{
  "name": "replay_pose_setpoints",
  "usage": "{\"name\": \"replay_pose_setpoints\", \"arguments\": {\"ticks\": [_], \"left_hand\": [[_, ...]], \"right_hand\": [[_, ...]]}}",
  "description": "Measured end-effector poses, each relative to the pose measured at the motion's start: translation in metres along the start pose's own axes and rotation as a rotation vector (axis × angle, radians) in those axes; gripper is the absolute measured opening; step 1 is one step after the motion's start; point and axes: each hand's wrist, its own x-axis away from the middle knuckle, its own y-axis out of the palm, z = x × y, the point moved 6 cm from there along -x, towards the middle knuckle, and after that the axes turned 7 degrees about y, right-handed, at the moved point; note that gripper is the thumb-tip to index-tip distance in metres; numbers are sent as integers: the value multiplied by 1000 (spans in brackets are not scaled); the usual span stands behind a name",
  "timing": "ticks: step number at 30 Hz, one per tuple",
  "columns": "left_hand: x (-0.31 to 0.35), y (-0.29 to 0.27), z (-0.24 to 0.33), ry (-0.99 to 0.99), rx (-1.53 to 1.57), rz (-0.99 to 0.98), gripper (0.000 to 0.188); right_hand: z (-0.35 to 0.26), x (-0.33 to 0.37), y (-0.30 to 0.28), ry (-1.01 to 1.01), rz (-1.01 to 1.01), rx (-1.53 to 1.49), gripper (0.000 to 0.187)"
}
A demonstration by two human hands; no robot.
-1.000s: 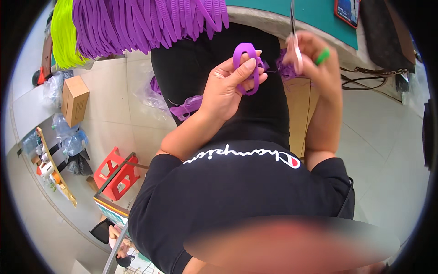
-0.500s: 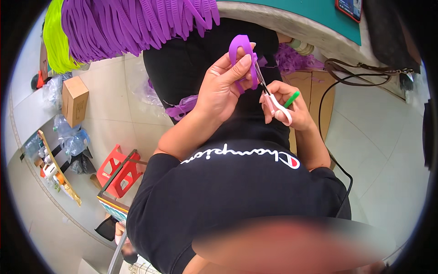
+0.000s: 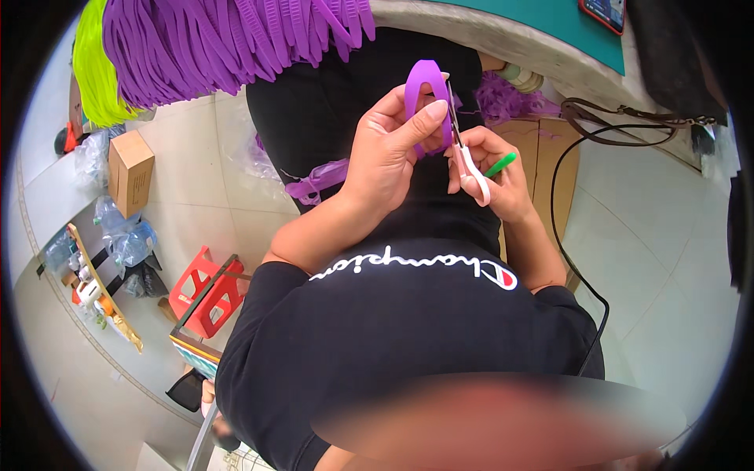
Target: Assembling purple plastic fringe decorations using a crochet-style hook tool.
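In my left hand (image 3: 382, 153), a purple rubbery strap (image 3: 426, 72) is bent into a loop and pinched between thumb and fingers. My right hand (image 3: 509, 182) grips a small pair of scissors (image 3: 473, 173) with pale pink and white handles. Their blades point up and lie along the loop's right edge; whether they are cutting into it I cannot tell. A green rod-like piece (image 3: 501, 163) sticks out from between my right fingers, its other end hidden. Purple scraps (image 3: 318, 182) lie near my left forearm, over my dark trousers.
Many purple straps (image 3: 212, 51) hang in a thick bundle at the upper left, beside lime-green ones (image 3: 96, 71). A green-topped table (image 3: 542, 27) carries a phone (image 3: 605, 14). Purple shreds (image 3: 510, 100) pile below it. A black cable (image 3: 554, 204) runs down the right; a red stool (image 3: 208, 294) stands left.
My right hand has risen slightly, and the scissors have turned more upright along the strap's edge. The loop in my left hand has shifted a little to the right.
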Motion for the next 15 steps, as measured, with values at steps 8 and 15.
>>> {"name": "replay_pose_setpoints", "arguments": {"ticks": [8,15], "left_hand": [[1,-1,-1,4,-13,-12,27],[0,-3,-5,-9,13,-35,28]], "right_hand": [[3,2,0,-17,21,6,45],[6,4,-2,-14,34,-15,49]]}}
